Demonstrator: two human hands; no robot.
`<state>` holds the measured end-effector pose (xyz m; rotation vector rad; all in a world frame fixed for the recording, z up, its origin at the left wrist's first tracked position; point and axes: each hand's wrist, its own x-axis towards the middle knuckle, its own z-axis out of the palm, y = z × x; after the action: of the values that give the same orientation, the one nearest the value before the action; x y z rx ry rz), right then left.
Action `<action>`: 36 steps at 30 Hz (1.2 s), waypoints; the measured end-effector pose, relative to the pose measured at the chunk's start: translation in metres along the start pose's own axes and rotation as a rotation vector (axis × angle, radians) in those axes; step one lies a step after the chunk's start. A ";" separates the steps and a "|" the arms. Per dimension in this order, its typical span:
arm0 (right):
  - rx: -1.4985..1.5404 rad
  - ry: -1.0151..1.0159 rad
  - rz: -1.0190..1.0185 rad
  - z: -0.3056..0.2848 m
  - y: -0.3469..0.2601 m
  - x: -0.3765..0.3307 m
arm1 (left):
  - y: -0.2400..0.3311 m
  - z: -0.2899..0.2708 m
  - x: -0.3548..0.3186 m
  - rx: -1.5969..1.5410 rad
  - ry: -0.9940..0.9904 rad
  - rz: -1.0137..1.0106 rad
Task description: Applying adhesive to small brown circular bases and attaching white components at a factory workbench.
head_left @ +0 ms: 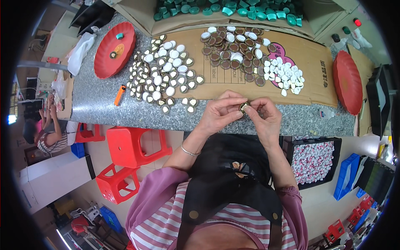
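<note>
Over the near edge of the cardboard, my left hand (221, 112) and my right hand (266, 118) meet, fingers closed on one small dark fluted disc (243, 107). A pale piece shows on its face; the right thumb presses on it. To the left lies a wide spread of similar discs (146, 79), many bearing a pale heart-like piece, some turned white side up. Beyond my hands is a heap of brown-faced discs (235, 54), mixed with white ones. A pile of small white and cream pieces (285, 75) lies to its right.
Flat cardboard (308, 54) covers part of the grey speckled counter (91, 100). A red scalloped tray (104, 54) stands left, another red tray (348, 83) right. An orange lighter (120, 95) lies near the left spread. Green fluted cups (250, 12) fill a box behind. Red stools (129, 146) stand below.
</note>
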<state>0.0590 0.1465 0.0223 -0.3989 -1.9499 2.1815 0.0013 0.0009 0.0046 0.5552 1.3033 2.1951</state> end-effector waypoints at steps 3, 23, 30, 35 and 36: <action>-0.019 0.054 -0.073 0.004 0.001 -0.001 | -0.003 -0.003 -0.001 -0.099 0.010 0.003; -0.209 0.065 -0.322 0.009 0.001 -0.006 | -0.008 0.018 -0.001 0.044 0.262 0.099; -0.282 -0.045 -0.214 0.000 0.000 -0.003 | -0.002 0.005 0.002 0.324 0.122 0.096; 0.044 -0.025 -0.058 -0.003 0.007 -0.007 | 0.005 0.011 0.004 0.267 0.066 0.082; 0.042 -0.028 -0.058 -0.001 0.009 -0.007 | 0.004 0.016 0.004 0.093 0.114 0.089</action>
<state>0.0667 0.1444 0.0143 -0.3032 -1.9018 2.1993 0.0064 0.0121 0.0157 0.5393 1.4720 2.2766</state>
